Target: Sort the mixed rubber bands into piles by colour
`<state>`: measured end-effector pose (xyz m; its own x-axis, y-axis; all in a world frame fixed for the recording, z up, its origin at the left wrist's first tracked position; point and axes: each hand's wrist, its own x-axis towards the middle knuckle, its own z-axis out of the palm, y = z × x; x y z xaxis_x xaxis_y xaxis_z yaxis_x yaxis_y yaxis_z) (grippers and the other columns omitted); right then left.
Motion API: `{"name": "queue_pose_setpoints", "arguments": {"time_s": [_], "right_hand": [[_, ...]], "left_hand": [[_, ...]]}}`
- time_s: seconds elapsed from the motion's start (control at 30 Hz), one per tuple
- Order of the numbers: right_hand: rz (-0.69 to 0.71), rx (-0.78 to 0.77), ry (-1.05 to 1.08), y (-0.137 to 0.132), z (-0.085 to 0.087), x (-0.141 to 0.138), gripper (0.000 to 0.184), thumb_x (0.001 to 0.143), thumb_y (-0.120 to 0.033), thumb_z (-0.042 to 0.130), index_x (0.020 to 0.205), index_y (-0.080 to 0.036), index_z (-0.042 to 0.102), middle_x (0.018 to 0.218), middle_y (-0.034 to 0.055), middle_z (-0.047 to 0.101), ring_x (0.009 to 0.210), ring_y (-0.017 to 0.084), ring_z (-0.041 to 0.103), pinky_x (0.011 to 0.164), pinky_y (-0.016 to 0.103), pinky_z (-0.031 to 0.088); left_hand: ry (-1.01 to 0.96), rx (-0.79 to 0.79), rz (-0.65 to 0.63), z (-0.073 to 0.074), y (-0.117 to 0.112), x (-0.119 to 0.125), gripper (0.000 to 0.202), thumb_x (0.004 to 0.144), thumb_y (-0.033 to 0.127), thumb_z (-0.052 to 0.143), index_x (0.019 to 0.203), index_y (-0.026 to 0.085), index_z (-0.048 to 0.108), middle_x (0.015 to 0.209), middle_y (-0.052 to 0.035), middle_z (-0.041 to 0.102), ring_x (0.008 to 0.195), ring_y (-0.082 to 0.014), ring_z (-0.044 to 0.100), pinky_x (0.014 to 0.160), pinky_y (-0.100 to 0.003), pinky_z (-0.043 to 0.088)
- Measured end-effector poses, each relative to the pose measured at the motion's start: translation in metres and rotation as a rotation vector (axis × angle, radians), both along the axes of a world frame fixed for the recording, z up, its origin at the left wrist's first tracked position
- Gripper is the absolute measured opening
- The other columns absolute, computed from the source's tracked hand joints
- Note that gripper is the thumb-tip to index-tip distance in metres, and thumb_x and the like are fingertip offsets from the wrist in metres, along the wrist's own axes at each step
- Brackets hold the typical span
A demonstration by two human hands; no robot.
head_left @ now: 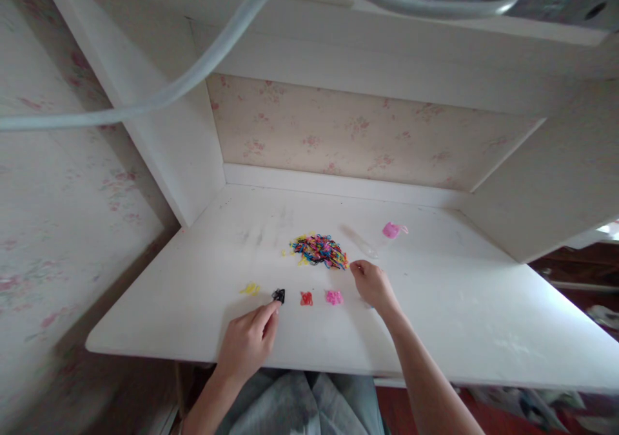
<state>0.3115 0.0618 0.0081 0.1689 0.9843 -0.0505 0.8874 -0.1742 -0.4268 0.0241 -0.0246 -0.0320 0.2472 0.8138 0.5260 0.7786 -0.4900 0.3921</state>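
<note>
On the left, a wall (111, 196) with floral paper stands beside a white desk (459, 306). On the desk, near the front edge, a row of small rubber-band piles begins with yellow bands (251, 289). Next, the person's left hand (249, 337) reaches to the black bands (279, 295), thumb and forefinger close together at their near edge; whether they grip one cannot be told. Red bands (306, 298) follow, then, behind the row, a mixed multicolored heap (319, 251), with pink bands (333, 297) ending the row. A clear plastic tube (360, 241) lies right of the heap. The right hand (371, 282) is just beside the heap, fingers curled narrow, any hold too small to tell. Farther back lies a pink pouch (391, 230).
</note>
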Motion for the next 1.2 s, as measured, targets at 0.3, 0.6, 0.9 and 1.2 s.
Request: {"name": "queue_pose_setpoints", "arguments": {"time_s": [0.3, 0.6, 0.9, 1.2], "right_hand": [[-0.071, 0.072, 0.062, 0.007, -0.004, 0.008, 0.037, 0.088, -0.038, 0.036, 0.096, -0.019, 0.066, 0.080, 0.0047, 0.068, 0.076, 0.017, 0.061, 0.060, 0.022, 0.036], [-0.068, 0.128, 0.074, 0.006, 0.001, 0.007, 0.036, 0.090, -0.039, 0.034, 0.102, -0.022, 0.063, 0.077, 0.0020, 0.068, 0.072, 0.015, 0.061, 0.060, 0.022, 0.037], [-0.141, 0.128, 0.025, 0.013, 0.006, 0.014, 0.030, 0.085, -0.035, 0.042, 0.094, -0.022, 0.067, 0.080, 0.0070, 0.069, 0.074, 0.019, 0.061, 0.060, 0.025, 0.034], [-0.111, 0.203, 0.157, 0.002, 0.015, -0.002, 0.043, 0.086, -0.046, 0.035, 0.097, -0.018, 0.066, 0.072, 0.0029, 0.067, 0.061, 0.015, 0.058, 0.053, 0.021, 0.036]], "left_hand": [[0.002, -0.020, -0.008, 0.001, 0.001, 0.000, 0.024, 0.087, 0.019, 0.047, 0.105, 0.019, 0.062, 0.089, -0.0043, 0.073, 0.072, -0.0146, 0.068, 0.068, -0.024, 0.054], [0.013, -0.036, 0.000, 0.000, 0.000, 0.000, 0.023, 0.087, 0.019, 0.046, 0.104, 0.019, 0.062, 0.088, -0.0052, 0.072, 0.070, -0.0147, 0.068, 0.070, -0.025, 0.055], [0.002, -0.047, -0.001, 0.001, 0.000, 0.000, 0.023, 0.087, 0.018, 0.047, 0.103, 0.019, 0.063, 0.086, -0.0047, 0.072, 0.071, -0.0147, 0.068, 0.070, -0.025, 0.055], [-0.045, -0.047, -0.005, 0.003, 0.000, 0.002, 0.023, 0.087, 0.020, 0.046, 0.102, 0.019, 0.063, 0.089, -0.0050, 0.072, 0.072, -0.0143, 0.068, 0.071, -0.025, 0.055]]}}
